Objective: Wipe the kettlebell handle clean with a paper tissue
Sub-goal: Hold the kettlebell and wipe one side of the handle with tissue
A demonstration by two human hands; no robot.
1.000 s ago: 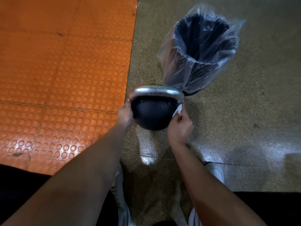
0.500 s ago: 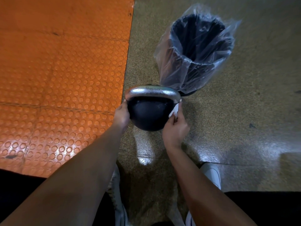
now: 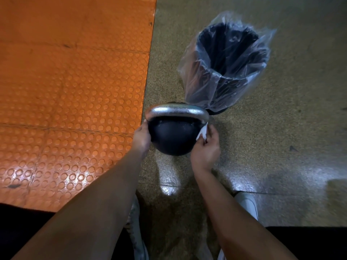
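The right hand [image 3: 205,149] has its grip pinched together on a white paper tissue [image 3: 202,133], thumb and fingers bunching it so a firm wad presses against the right leg of the handle [image 3: 177,111], just where the silver bar bends down toward the ball. Held that way, the tissue reaches the curved corner rather than only the flat top, which I judge to be the stretch being wiped now.

The left hand [image 3: 142,136] is cupped against the left side of the kettlebell [image 3: 173,136], its grip closed around the dark ball below the other end of the handle. It looks like a bracing hold: it keeps the weight from rolling or turning while the other hand rubs. Whether the fingers wrap underneath I cannot tell, since the ball hides them.

The kettlebell is tipped toward the person, so the handle shows as an arch over the ball. Whether it rests on the floor [image 3: 281,147] or is held just above it is not clear. The top of the handle seems beaded with droplets, so I would say most of the wiping remains.

Just beyond the kettlebell stands a bin [image 3: 231,62] lined with clear plastic, close by, probably for dropping the used tissue. To the kettlebell's left lies an orange studded mat [image 3: 75,81], its edge just beside it.
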